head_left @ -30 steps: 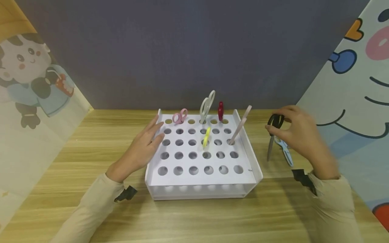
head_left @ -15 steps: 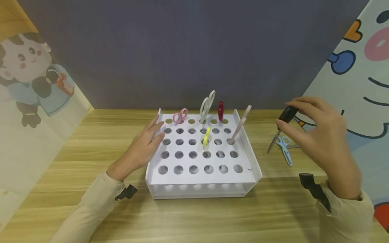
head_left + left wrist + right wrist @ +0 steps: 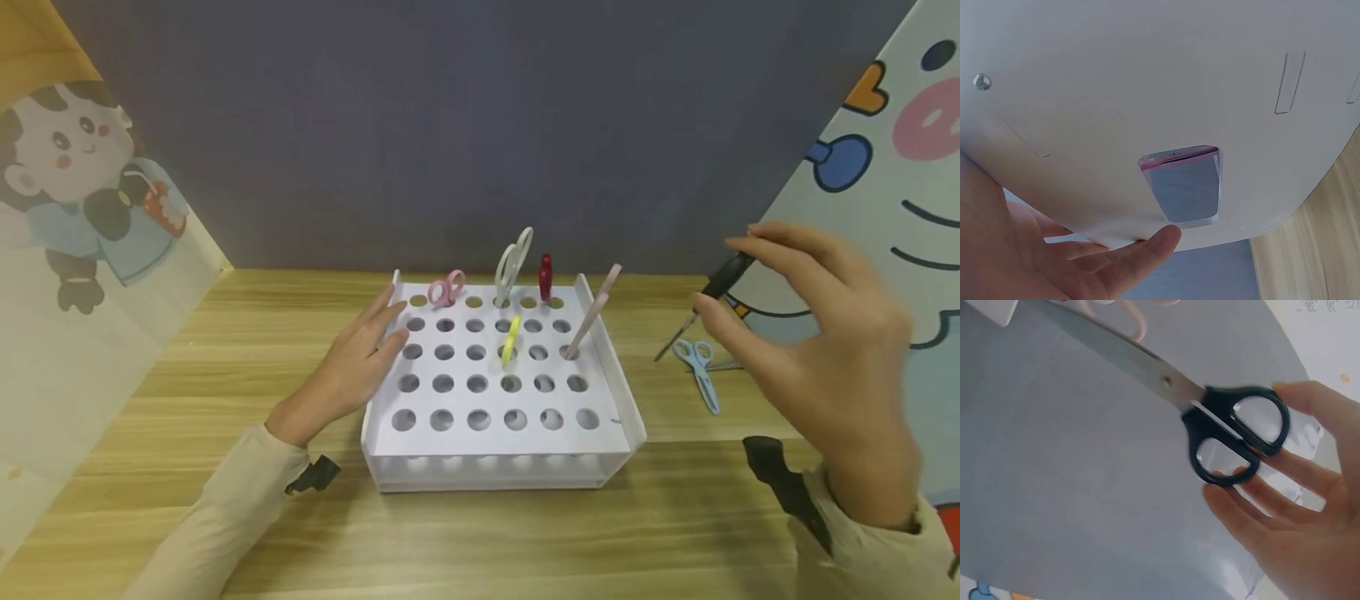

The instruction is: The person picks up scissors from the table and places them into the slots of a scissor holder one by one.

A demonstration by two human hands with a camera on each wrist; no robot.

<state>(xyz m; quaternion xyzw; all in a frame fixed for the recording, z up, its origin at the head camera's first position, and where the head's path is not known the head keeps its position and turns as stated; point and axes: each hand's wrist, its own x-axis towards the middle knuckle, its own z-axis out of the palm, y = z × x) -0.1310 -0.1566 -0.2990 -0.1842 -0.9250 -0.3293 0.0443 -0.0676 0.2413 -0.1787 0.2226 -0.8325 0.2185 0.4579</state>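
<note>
Pinching black scissors (image 3: 1174, 387) by handles with right hand (image 3: 836, 333) — slanting blades (image 3: 675, 337) down-left, toward rack (image 3: 495, 439). Resting left hand (image 3: 341, 367), loosely extended, against rack.

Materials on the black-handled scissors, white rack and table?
Scissors: handles look like smooth black plastic, faintly glossy; blades look like metal, probably steel, from the grey sheen.
White rack: probably rigid plastic sheet, smooth and matte-looking, with flat panels and clean-cut holes; coated board possible.
Table: wood-grain streaks; solid wood or laminate, can't tell.
</note>
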